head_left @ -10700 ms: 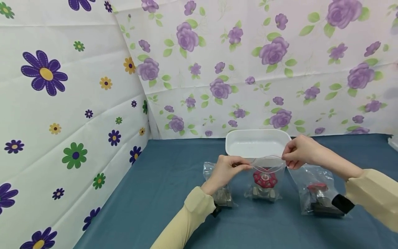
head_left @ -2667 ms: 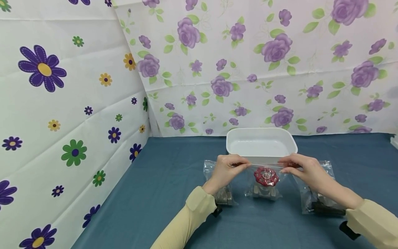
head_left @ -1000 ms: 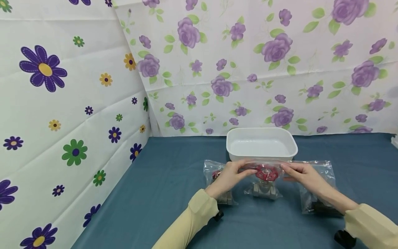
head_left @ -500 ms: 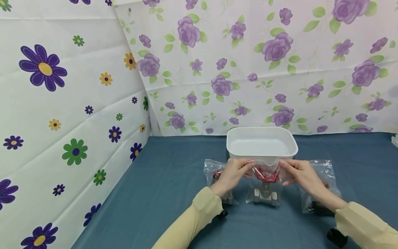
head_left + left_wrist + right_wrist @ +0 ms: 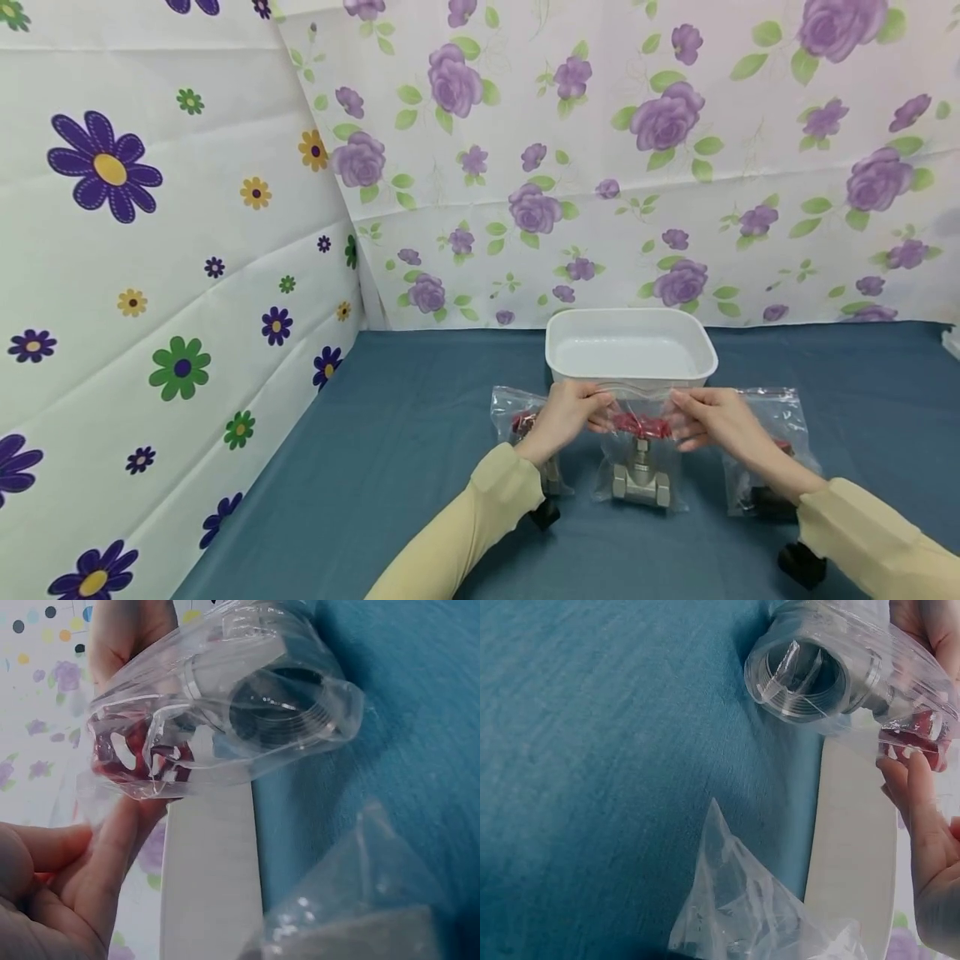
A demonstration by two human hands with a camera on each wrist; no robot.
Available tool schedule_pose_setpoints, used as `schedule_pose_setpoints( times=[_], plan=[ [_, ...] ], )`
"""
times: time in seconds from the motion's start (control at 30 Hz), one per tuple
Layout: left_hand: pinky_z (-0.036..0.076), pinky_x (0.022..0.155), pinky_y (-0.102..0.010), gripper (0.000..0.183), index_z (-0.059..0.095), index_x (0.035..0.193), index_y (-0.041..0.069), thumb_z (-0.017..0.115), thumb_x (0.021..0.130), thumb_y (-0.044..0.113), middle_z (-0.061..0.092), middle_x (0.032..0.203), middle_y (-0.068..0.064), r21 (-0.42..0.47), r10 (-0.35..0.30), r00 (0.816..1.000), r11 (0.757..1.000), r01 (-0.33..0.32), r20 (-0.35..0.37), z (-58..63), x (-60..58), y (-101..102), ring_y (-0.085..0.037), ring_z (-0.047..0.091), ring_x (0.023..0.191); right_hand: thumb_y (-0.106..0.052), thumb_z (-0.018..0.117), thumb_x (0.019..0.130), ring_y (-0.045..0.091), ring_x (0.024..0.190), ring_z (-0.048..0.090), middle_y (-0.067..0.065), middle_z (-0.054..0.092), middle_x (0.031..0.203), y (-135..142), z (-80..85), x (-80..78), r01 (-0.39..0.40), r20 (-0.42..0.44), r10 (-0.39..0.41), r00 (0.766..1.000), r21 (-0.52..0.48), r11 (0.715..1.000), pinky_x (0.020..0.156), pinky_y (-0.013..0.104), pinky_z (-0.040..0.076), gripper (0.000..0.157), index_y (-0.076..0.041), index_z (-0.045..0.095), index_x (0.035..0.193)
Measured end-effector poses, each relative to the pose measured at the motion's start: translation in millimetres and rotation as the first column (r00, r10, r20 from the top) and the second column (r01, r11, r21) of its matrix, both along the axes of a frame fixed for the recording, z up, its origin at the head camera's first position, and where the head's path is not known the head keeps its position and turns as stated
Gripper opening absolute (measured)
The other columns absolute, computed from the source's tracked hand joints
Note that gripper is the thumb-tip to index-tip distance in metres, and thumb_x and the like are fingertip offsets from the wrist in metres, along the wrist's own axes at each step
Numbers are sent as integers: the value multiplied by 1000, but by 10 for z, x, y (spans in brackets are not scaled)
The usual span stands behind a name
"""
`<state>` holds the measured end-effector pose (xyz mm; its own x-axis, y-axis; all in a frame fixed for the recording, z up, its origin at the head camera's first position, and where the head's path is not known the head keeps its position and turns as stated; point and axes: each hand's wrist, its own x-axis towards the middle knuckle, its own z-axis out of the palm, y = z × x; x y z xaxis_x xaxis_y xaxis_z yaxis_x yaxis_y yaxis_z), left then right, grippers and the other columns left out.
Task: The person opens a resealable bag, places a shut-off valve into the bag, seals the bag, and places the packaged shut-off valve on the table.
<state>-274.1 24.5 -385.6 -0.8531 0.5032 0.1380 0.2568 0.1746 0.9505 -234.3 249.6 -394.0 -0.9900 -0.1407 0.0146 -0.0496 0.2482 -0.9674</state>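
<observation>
In the head view, a metal valve (image 5: 641,483) with a red handwheel (image 5: 642,427) stands upright inside a clear zip bag (image 5: 637,402). My left hand (image 5: 564,414) pinches the bag's upper left side between thumb and fingers. At the upper right side, my right hand (image 5: 716,422) pinches the film the same way. The fingers of both hands lie close to the handwheel. The left wrist view shows the valve's threaded opening (image 5: 277,712) through the film. A similar threaded end (image 5: 799,679) appears in the right wrist view. Whether the valve touches the table cannot be told.
A white tray (image 5: 630,354) stands behind the bag, against the back. Bagged items lie on both sides: a left bag (image 5: 513,404), partly behind my left arm, and a right bag (image 5: 783,417), partly behind my right arm. Blue cloth (image 5: 420,417) covers the table.
Earlier the bag's mouth was spread wide, then drawn flat. Since then both hands have come closer together with the bag's sides, and the valve has tilted so its body shows more from the front.
</observation>
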Motion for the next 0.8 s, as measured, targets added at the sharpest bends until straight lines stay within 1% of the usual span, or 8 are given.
schedule_pose_setpoints(
  times=[0.1,0.23,0.37,0.43,0.57,0.67,0.8],
  plan=[
    [52,60,-35,23,67,85,-6,53,93,11,64,72,-8,0,11,997,1000,-11,72,7,-51,27,-21,64,62,-23,44,98,28,66,64,18,64,78,6,2,-54,-13,42,14,999,-29,999,59,41,51,46,22,51,106],
    [52,59,-35,22,66,87,-9,53,92,8,64,71,-12,8,20,988,1000,-21,151,-6,-119,42,-25,64,63,-16,42,98,27,66,64,18,63,77,10,-5,-137,-37,96,42,994,-59,998,60,41,51,41,24,50,104],
    [52,61,-37,21,65,91,-11,54,91,7,64,72,-15,19,19,976,1000,-24,218,-61,-171,23,-28,64,64,-11,41,98,26,65,64,17,63,75,10,-41,-200,-70,139,82,987,-86,994,60,41,51,37,24,50,103],
    [51,63,-38,21,64,92,-12,53,91,5,64,74,-16,28,3,969,1000,-11,247,-87,-190,12,-28,64,66,-9,40,98,26,65,64,16,63,73,8,-60,-230,-79,160,94,983,-101,992,60,40,52,35,25,49,102],
    [51,66,-40,19,62,95,-13,52,91,2,64,77,-19,41,-18,957,999,6,289,-116,-216,7,-29,64,69,-8,39,98,25,64,64,16,63,71,3,-83,-276,-63,199,83,976,-104,993,58,39,52,33,24,50,100],
    [51,66,-39,19,62,96,-14,53,90,1,64,77,-19,39,-10,952,999,-3,306,-126,-234,11,-30,64,70,-8,39,97,24,62,64,13,61,68,-8,-91,-297,-58,208,73,975,-79,995,58,38,52,32,22,53,97],
    [51,64,-37,18,62,95,-15,52,90,0,63,76,-20,10,8,950,1000,-12,313,-131,-258,16,-31,64,70,-8,40,97,22,61,64,11,60,66,-29,-106,-325,-59,221,73,972,-69,996,57,37,52,32,20,55,95]
  ],
)
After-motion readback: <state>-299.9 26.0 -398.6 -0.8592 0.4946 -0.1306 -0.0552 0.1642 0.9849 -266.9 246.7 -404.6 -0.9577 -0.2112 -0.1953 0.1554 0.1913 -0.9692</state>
